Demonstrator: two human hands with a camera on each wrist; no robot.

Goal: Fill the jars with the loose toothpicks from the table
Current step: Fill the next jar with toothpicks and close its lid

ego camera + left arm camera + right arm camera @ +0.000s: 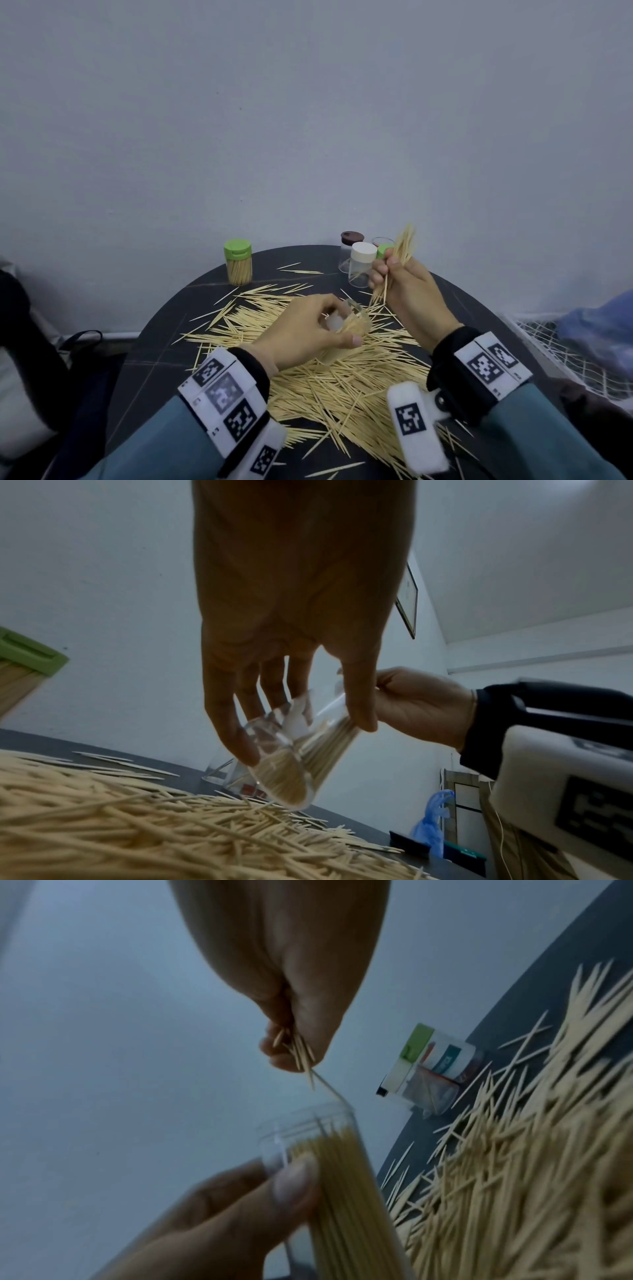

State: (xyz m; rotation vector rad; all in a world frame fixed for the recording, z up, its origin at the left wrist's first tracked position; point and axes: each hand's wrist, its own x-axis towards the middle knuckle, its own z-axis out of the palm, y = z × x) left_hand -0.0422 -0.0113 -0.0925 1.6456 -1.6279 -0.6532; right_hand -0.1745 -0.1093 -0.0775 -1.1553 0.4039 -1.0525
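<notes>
The left hand [308,330] is raised over the toothpick pile [342,370], palm down, fingers and thumb curled around a clear open jar [294,761] that is tilted with its mouth toward the right hand; the jar is already partly packed with toothpicks. The right hand [407,294] is held up behind and to the right of that jar, closed in a fist around a bundle of toothpicks [402,250] whose upper ends fan out above the fingers and whose lower points project below the fist, just above the jar mouth in the right wrist view. Both wrists carry white bands with black square markers over blue sleeves. The surface is a dark round table [164,329]; the pile covers its centre and near side beneath the jar, with stray sticks scattered behind it. Behind and left of the held jar stands a full jar with a green lid [238,262], upright. Behind and right of it, a white-lidded jar [361,263], a brown-lidded jar [351,250] and further containers stand close together, partly hidden by the right hand. A plain pale wall [308,102] rises behind the table.
</notes>
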